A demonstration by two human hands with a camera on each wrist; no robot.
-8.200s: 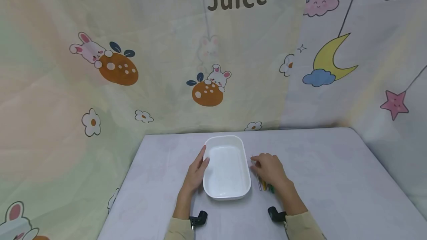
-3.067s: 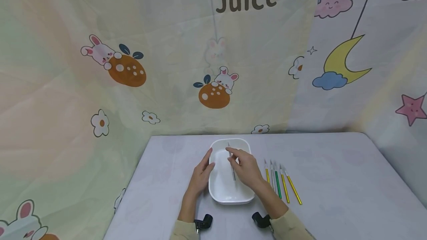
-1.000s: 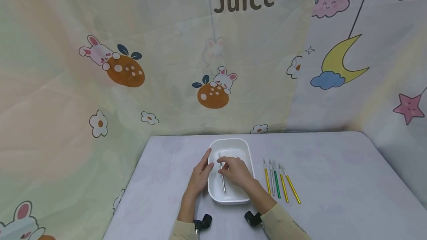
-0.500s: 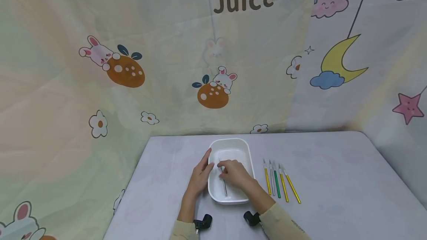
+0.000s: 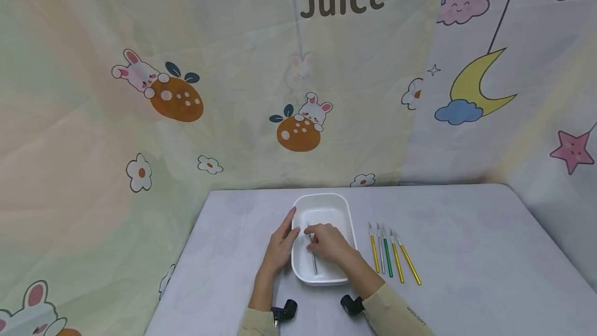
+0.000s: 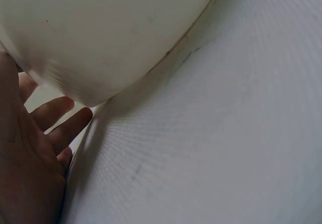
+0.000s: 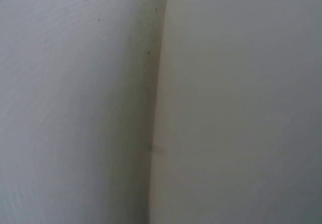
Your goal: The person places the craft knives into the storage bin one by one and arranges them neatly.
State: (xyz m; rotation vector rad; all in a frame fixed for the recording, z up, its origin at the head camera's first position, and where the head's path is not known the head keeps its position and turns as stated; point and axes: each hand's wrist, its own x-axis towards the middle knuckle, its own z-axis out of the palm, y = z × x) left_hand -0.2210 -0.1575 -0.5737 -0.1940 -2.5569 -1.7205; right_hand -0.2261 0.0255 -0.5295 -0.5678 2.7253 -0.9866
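Observation:
A white rectangular tray (image 5: 347,242) stands on the table, nearer its far edge. Along the tray's left side lies my left hand (image 5: 278,245), fingers extended and thumb at the rim. The left wrist view shows that hand's relaxed, spread fingers (image 6: 70,128) against the tray's outer wall. Over the tray's inside, my right hand (image 5: 330,242) pinches a slim silver craft knife (image 5: 314,263) between thumb and forefinger, its handle end toward me. The hand partly covers the knife. My right hand does not show in the right wrist view, where the tray's pale wall (image 7: 226,108) fills one side.
Right of the tray, several similar craft knives lie side by side on the table, among them a silver one (image 5: 381,253), a green one (image 5: 387,258) and a yellow one (image 5: 410,264). A printed cloth (image 5: 233,66) hangs behind the table (image 5: 466,253).
Earlier the right hand was at the knives beside the tray. It then carried the silver craft knife over the tray and moved it left and slightly nearer. The left hand stays at the tray's side.

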